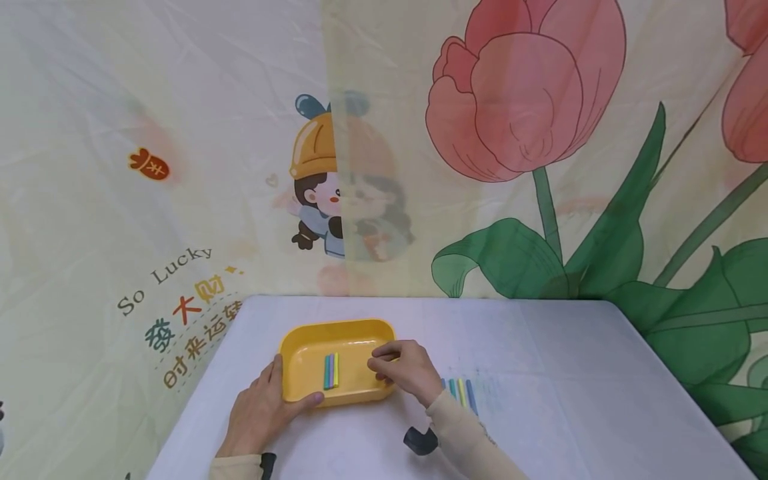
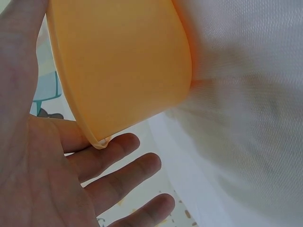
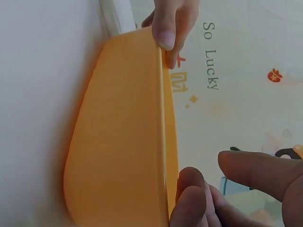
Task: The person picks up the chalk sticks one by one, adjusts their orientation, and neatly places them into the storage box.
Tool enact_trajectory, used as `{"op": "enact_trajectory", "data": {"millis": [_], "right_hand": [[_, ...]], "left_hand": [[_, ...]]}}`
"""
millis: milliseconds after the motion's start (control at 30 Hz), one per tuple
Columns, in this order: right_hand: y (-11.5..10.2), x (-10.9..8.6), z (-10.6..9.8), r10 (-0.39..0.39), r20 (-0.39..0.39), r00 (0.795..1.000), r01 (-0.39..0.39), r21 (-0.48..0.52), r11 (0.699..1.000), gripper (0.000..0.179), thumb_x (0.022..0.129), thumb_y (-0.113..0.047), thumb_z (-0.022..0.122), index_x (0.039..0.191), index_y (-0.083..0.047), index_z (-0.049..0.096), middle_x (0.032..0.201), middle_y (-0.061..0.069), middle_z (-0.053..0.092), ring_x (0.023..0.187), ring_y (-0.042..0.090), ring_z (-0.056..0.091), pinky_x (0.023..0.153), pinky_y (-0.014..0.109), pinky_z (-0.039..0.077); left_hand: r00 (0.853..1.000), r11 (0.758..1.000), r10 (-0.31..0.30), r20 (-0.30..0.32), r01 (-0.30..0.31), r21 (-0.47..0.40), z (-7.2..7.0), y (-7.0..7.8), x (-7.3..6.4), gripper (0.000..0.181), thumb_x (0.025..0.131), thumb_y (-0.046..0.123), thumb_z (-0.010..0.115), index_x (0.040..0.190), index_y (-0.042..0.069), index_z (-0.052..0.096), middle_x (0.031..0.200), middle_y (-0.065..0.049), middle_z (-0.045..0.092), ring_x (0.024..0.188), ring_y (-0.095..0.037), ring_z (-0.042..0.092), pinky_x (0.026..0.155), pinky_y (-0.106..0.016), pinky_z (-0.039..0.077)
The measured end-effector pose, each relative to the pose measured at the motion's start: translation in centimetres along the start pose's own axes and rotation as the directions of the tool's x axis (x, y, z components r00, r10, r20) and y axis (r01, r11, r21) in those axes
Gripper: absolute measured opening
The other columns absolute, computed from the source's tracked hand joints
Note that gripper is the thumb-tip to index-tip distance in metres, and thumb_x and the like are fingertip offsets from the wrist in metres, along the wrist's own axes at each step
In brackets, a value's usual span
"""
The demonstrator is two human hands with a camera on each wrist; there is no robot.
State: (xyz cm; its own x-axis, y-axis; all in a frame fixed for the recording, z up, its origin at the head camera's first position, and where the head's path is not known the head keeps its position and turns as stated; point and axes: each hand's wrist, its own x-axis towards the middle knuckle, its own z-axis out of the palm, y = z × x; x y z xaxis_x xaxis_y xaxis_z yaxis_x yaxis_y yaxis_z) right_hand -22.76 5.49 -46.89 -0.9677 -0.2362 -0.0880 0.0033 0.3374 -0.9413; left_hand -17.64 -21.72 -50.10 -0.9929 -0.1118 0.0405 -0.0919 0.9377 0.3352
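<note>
My left hand (image 1: 258, 407) holds the yellow tray (image 1: 360, 399) at its near left corner, thumb along the front rim and fingers at the left side. The left wrist view shows that tray's outer wall (image 2: 123, 61) between thumb and fingers. Inside the tray, a teal, a purple and a yellow chalk stick (image 1: 336, 370) lie side by side. Over the right rim is my right hand (image 1: 408, 370), with nothing seen between its fingers. From the right wrist, one finger (image 3: 251, 170) points out apart from the others, whose tips are right at the rim.
Several more chalk sticks (image 1: 461, 393), blue, teal and yellow, lie on the white table (image 1: 540, 413) right of the tray, partly behind the right forearm. Bluish smudges mark the cloth beside them. A printed curtain (image 1: 384, 167) hangs behind the table.
</note>
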Motion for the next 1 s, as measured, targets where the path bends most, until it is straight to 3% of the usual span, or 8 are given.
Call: {"op": "enact_trajectory", "data": {"millis": [133, 400, 767, 1000], "right_hand": [[0.7, -0.4, -1.4, 0.015, -0.037, 0.999, -0.016, -0.02, 1.0, 0.03, 0.087, -0.025, 0.081, 0.109, -0.004, 0.074, 0.092, 0.005, 0.071, 0.076, 0.021, 0.07, 0.071, 0.034, 0.063], [1.8, -1.3, -4.7, 0.038, -0.127, 0.991, -0.05, -0.092, 0.995, 0.033, 0.089, -0.029, 0.079, 0.111, -0.006, 0.074, 0.095, 0.005, 0.071, 0.08, 0.026, 0.072, 0.071, 0.035, 0.063], [3.1, -2.6, -7.1, 0.072, -0.232, 0.97, -0.105, -0.135, 0.985, 0.034, 0.088, -0.03, 0.08, 0.112, -0.007, 0.074, 0.095, 0.002, 0.07, 0.078, 0.021, 0.071, 0.071, 0.036, 0.063], [4.3, -3.3, -8.3, 0.138, -0.27, 0.953, -0.165, -0.081, 0.983, 0.04, 0.087, -0.031, 0.08, 0.116, -0.004, 0.074, 0.096, 0.003, 0.07, 0.077, 0.017, 0.07, 0.071, 0.036, 0.062]], "left_hand": [[1.0, 1.0, -0.001, 0.005, 0.001, -0.002, 0.1, 0.1, 0.1, 0.141, 0.069, 0.093, 0.057, 0.154, -0.014, 0.021, 0.15, -0.037, 0.038, 0.126, -0.054, 0.05, 0.1, -0.063, 0.046], [1.0, 1.0, -0.004, 0.002, 0.004, 0.004, -0.1, 0.1, -0.1, 0.14, 0.07, 0.091, 0.06, 0.154, -0.015, 0.021, 0.149, -0.037, 0.038, 0.126, -0.053, 0.05, 0.1, -0.063, 0.046], [1.0, 1.0, 0.003, -0.005, -0.003, -0.001, -0.1, -0.1, -0.1, 0.138, 0.071, 0.088, 0.062, 0.153, -0.015, 0.021, 0.149, -0.038, 0.039, 0.125, -0.053, 0.051, 0.099, -0.064, 0.046], [1.0, 1.0, -0.009, -0.001, 0.009, 0.006, 0.0, 0.0, -0.1, 0.138, 0.071, 0.088, 0.062, 0.153, -0.015, 0.022, 0.148, -0.038, 0.039, 0.124, -0.053, 0.051, 0.099, -0.063, 0.047]]}}
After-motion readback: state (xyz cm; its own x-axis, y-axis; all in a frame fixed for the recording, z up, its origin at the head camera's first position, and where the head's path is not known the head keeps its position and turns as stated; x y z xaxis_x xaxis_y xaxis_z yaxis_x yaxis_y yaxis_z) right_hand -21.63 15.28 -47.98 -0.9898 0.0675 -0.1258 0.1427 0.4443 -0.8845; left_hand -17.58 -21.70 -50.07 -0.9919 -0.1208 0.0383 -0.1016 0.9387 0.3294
